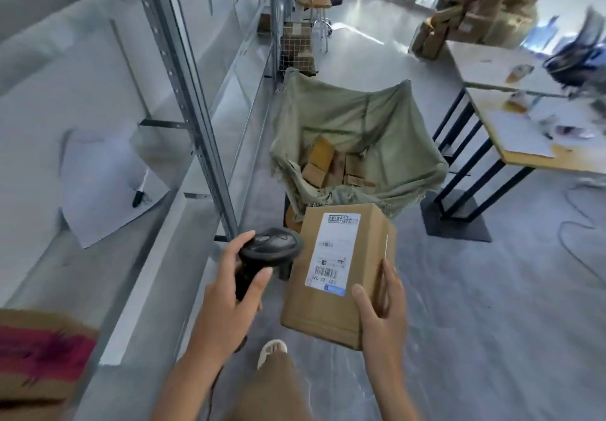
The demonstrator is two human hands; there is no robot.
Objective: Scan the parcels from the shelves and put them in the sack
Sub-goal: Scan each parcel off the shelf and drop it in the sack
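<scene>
Beside the metal shelving (pixel 196 118), a person stands w/ both hands busy. Left hand (pixel 229 292) is curled round the grip of a black barcode scanner (pixel 269 246), thumb up near its head. Right hand (pixel 382 312) holds a cardboard parcel (pixel 331 309) by its near right corner, thumb on the top face, fingers wrapped along the side. Scanner head sits just beside the parcel's left edge, label side up.

Progress, as far as I can judge: partway. Green sack (pixel 360 118), hung open on a frame just ahead of the parcel, already has several small brown boxes (pixel 323 161) in the bottom, w/ plenty of room left. This parcel looks to be at the scan stage, not yet in the sack. Another carton (pixel 39 355) w/ red marking shows at the near left on the shelf, so prob. more to do; the shelf further along holds only a white sheet and a pen.

Writing: parcel's white shipping label (pixel 333 253) has a barcode and digits along its near edge, roughly "530 05 046", upside down from here. Rest of the print is too blurred to read; no brand legible.
</scene>
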